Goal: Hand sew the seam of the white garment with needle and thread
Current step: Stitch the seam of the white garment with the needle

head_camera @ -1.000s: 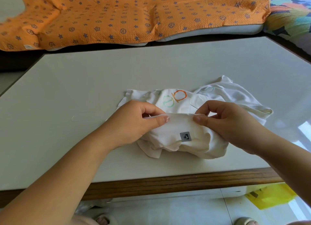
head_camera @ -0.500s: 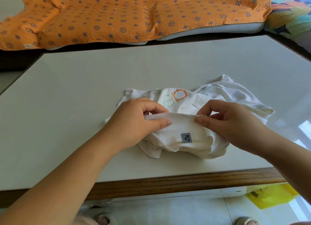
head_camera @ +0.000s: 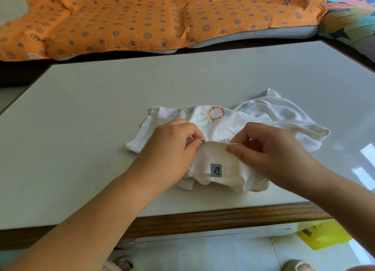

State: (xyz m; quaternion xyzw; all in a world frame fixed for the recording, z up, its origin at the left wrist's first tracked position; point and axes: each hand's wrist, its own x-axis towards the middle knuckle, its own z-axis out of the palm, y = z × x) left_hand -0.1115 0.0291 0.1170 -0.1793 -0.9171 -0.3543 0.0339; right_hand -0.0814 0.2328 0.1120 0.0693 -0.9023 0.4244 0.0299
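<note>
From the head camera, the white garment (head_camera: 263,116) lies crumpled on the pale table (head_camera: 101,108), toward its near wooden edge (head_camera: 203,220). It is soft, thin cloth, bunched into folds, with one strap-like hem trailing off to the right. Outlined letters (head_camera: 211,117) in orange and green are printed on the part farther from the person. A small grey square label (head_camera: 216,170) with a dark figure sits on the nearer fold.

The left hand (head_camera: 170,155) pinches a raised folded edge of the cloth between thumb and forefinger. The right hand (head_camera: 272,155) pinches the same edge just beside it, fingers curled over the fold, so the seam is stretched between the two. A thin dark line (head_camera: 231,131) slants across the cloth just above the right fingers; whether it is needle or thread cannot be told.

Beyond the table lies an orange blanket (head_camera: 142,17) patterned with blue stars. A yellow bag (head_camera: 324,236) is on the floor below right.
</note>
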